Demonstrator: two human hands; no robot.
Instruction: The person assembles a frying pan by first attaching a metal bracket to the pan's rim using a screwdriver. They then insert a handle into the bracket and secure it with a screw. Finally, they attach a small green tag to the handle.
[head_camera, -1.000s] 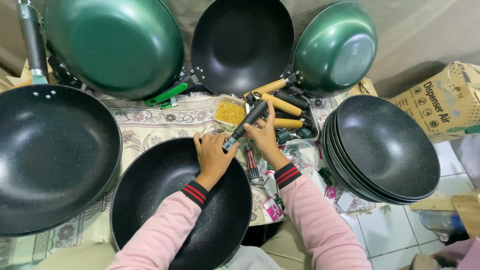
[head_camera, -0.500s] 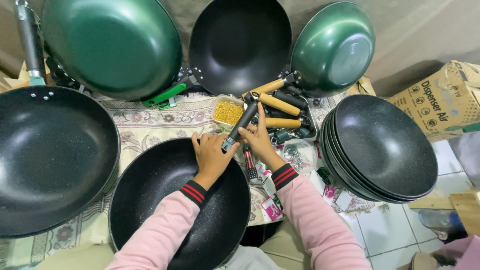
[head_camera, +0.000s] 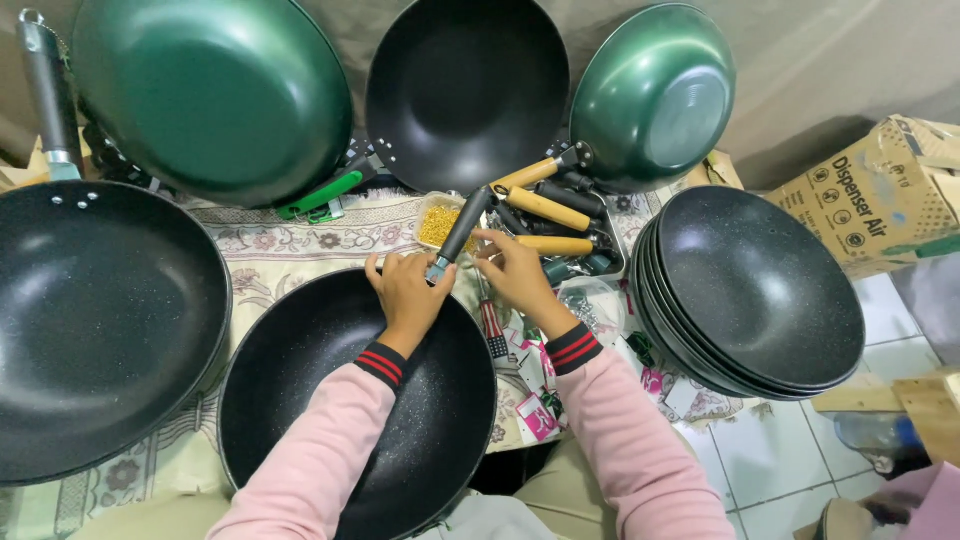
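Observation:
A black speckled wok lies on my lap, its far rim under my hands. My left hand rests on that rim and touches the lower end of a dark grey handle. The handle slants up and away from the rim. My right hand is beside it, with its fingers pinched near the handle's metal bracket. I cannot tell whether a screw is between the fingers. Both arms wear pink sleeves with red and black cuffs.
A tray behind my hands holds several wooden and dark handles, next to a small tub of brass screws. Black woks stack at right and left. Green, black and small green woks lean against the wall. A cardboard box stands at far right.
Both hands have stayed at the wok's far rim with the dark handle. Only the fingers shifted slightly.

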